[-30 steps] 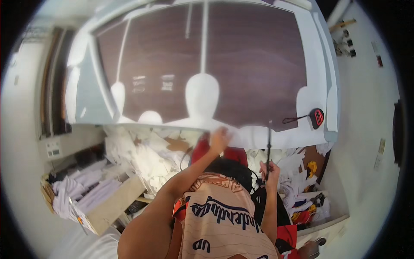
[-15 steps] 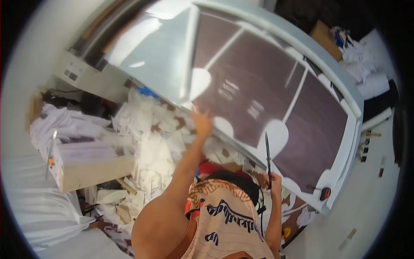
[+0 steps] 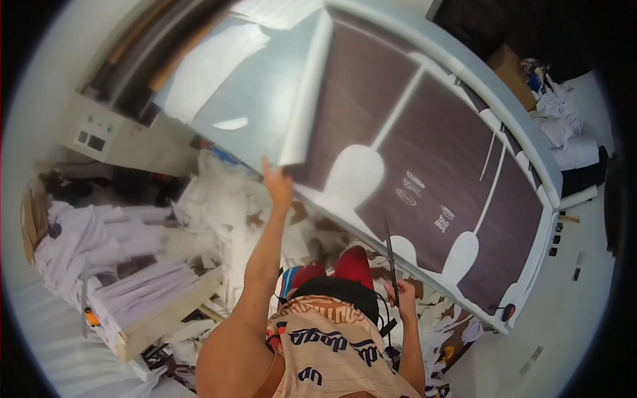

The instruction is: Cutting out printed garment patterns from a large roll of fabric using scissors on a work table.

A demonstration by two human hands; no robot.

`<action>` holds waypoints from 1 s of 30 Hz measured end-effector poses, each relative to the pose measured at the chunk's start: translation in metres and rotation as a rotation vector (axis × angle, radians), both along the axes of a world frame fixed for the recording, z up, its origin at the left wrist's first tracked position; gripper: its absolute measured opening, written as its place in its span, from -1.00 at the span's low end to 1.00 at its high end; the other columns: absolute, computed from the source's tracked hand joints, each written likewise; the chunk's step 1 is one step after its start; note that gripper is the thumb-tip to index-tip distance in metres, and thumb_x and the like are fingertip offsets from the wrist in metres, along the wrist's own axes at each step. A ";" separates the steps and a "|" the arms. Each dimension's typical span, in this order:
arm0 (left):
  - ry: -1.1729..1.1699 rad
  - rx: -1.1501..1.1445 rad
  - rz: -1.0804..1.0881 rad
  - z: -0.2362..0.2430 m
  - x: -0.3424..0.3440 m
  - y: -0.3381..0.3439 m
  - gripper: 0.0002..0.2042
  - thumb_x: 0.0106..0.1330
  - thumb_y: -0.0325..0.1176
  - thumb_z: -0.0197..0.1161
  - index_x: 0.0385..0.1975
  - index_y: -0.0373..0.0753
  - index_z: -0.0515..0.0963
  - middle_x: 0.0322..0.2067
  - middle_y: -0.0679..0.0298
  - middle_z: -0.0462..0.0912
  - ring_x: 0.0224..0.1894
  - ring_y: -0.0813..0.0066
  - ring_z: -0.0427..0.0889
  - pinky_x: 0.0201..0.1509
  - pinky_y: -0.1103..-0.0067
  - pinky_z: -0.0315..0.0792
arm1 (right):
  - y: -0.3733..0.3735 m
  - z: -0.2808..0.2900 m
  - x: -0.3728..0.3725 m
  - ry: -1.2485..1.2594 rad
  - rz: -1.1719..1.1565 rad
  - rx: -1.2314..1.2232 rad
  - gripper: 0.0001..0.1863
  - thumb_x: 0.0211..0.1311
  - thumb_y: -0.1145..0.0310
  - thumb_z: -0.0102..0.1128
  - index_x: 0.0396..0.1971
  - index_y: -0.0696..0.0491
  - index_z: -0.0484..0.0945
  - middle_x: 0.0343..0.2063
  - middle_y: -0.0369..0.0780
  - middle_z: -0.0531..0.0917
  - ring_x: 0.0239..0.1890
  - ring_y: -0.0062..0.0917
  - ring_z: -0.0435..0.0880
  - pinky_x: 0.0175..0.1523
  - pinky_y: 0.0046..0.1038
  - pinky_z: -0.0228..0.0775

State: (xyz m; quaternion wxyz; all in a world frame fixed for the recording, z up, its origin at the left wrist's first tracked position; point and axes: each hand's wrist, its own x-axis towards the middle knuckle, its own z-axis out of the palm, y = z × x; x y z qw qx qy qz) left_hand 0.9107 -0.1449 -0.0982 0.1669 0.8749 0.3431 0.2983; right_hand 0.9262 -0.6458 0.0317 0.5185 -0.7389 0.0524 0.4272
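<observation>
The large dark sheet (image 3: 358, 93) lies spread over the bench (image 3: 269, 106), its left edge turned up in a pale roll (image 3: 308, 99). The left hand (image 3: 279, 186) is at the near end of that roll, by the sheet's near left corner, arm stretched forward; its fingers are spread a little, but motion blur softens them, and I cannot tell whether they pinch the edge or only rest against it. The right hand (image 3: 403, 298) is closed around a slim black tool (image 3: 390, 259) — long, straight and pointed — held upright in front of the bench's near edge, its tip overlapping the sheet in this view.

The sheet is smooth and matt, brownish purple, cut across by rounded white shapes (image 3: 355, 176) on thin straight white stems. The bench top is grey-blue with a slight sheen; on its bare left part lie a broad white piece (image 3: 209, 76) and a small white sliver (image 3: 231, 124). A black and red tape measure (image 3: 508, 312) sits at the right near corner. Below the bench are heaped crumpled white scraps (image 3: 225, 205), and to the left, folded pale lilac cloth (image 3: 146, 292) fills a wooden box (image 3: 172, 308).

Two clusters of small white printed marks (image 3: 413, 189) show on the sheet, and dark lettering — curved and partly folded — runs across the person's peach top (image 3: 325, 365).
</observation>
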 end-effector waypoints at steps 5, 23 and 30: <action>-0.265 -0.488 0.318 -0.058 -0.018 0.117 -0.72 0.16 -0.43 0.32 -0.15 -0.40 0.61 -0.23 -0.07 0.68 -0.21 0.03 0.63 -0.06 0.30 0.48 | 0.117 -0.015 0.035 0.025 0.114 0.060 -0.72 0.24 0.29 0.45 -0.55 0.06 0.54 -0.71 -0.45 0.46 -0.71 -0.80 0.34 -0.61 -0.62 0.04; -0.337 -0.830 0.162 -0.057 -0.051 0.463 -0.64 0.30 -0.42 0.39 0.10 -0.27 0.65 -0.40 0.42 0.57 -0.44 0.72 0.37 -0.32 0.68 0.34 | 0.534 -0.041 -0.031 0.222 0.251 0.071 -0.66 0.27 0.26 0.43 -0.59 0.02 0.49 -0.73 -0.45 0.43 -0.72 -0.80 0.32 -0.61 -0.63 0.07; -0.193 -1.449 -0.110 -0.037 -0.063 0.416 -0.65 0.29 -0.51 0.39 0.08 -0.35 0.60 -0.44 0.30 0.62 -0.40 0.55 0.69 -0.37 0.66 0.58 | 0.578 -0.100 -0.059 0.273 0.204 0.112 -0.76 0.27 0.40 0.42 -0.49 0.03 0.49 -0.68 -0.47 0.38 -0.64 -0.80 0.34 -0.53 -0.64 0.15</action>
